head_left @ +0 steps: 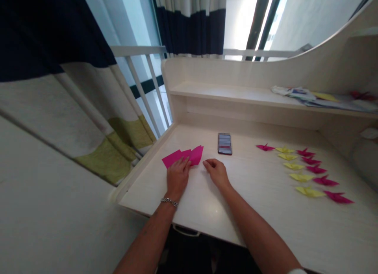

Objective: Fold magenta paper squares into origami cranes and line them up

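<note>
Bright pink paper [171, 159] lies on the left part of the desk, its right portion folded and raised off the surface. My left hand [178, 173] rests on the paper's lower edge, fingers stretched out and lying flat over it. A little to the right of the paper, apart from it, is my right hand [216, 171]. Its fingers are curled with thumb and index finger close together, and nothing shows between them. Beyond my right hand a phone [225, 144] lies on the desk with its screen lit.
Several folded pink paper cranes [325, 181] and yellow paper cranes [310, 191] stand in rows on the right of the white desk [265, 226]. Papers [295, 93] lie on the raised shelf [224, 91] at the back. A curtain [97, 120] hangs at the left.
</note>
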Action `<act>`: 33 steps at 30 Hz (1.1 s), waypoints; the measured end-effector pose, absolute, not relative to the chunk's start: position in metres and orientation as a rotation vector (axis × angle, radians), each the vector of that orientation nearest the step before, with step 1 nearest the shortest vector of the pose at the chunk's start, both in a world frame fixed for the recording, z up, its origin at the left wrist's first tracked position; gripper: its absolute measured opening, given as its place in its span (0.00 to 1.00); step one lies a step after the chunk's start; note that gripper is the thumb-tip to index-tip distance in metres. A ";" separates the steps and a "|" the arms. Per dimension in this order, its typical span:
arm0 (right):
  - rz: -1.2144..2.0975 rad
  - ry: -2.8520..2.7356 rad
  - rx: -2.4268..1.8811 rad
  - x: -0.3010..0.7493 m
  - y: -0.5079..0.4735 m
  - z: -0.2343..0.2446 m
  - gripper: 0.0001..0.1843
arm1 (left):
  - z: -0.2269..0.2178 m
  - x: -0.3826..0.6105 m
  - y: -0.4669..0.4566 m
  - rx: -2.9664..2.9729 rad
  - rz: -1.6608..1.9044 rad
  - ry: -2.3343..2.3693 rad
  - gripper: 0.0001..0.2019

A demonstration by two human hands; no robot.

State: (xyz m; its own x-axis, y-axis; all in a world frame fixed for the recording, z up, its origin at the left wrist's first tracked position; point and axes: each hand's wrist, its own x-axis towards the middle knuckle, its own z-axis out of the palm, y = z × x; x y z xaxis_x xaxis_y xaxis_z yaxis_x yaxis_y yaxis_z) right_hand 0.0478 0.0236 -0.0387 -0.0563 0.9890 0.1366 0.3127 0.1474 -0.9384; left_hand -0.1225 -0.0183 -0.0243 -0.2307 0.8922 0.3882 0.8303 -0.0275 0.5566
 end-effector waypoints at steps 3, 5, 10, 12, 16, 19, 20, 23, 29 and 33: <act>0.969 -1.494 -1.355 0.048 0.028 -0.042 0.18 | -0.030 -0.127 -0.016 1.929 1.224 2.087 0.19; 1.021 -1.461 -1.358 0.052 0.028 -0.046 0.19 | -0.033 -0.132 -0.014 1.836 1.344 2.081 0.18; 1.165 -1.367 -1.323 0.074 0.025 -0.054 0.20 | -0.038 -0.144 -0.010 1.579 1.465 2.108 0.17; 1.184 -1.370 -1.321 0.087 0.022 -0.054 0.20 | -0.039 -0.148 -0.010 1.481 1.474 2.130 0.17; 1.179 -1.369 -1.339 0.115 0.013 -0.052 0.20 | -0.036 -0.153 -0.008 1.317 1.463 2.226 0.18; 1.181 -1.380 -1.353 0.131 0.005 -0.052 0.20 | -0.034 -0.155 -0.006 1.274 1.429 2.292 0.22; 1.181 -1.381 -1.359 0.136 0.003 -0.052 0.19 | -0.034 -0.156 -0.005 1.267 1.434 2.296 0.24; 1.188 -1.368 -1.372 0.146 -0.005 -0.052 0.20 | -0.036 -0.158 -0.003 1.240 1.442 2.313 0.25; 1.166 -1.369 -1.373 0.160 -0.016 -0.049 0.20 | -0.036 -0.159 0.002 1.299 1.292 2.504 0.19; 1.123 -1.371 -1.391 0.164 -0.017 -0.052 0.21 | -0.029 -0.161 0.002 1.386 1.228 2.511 0.19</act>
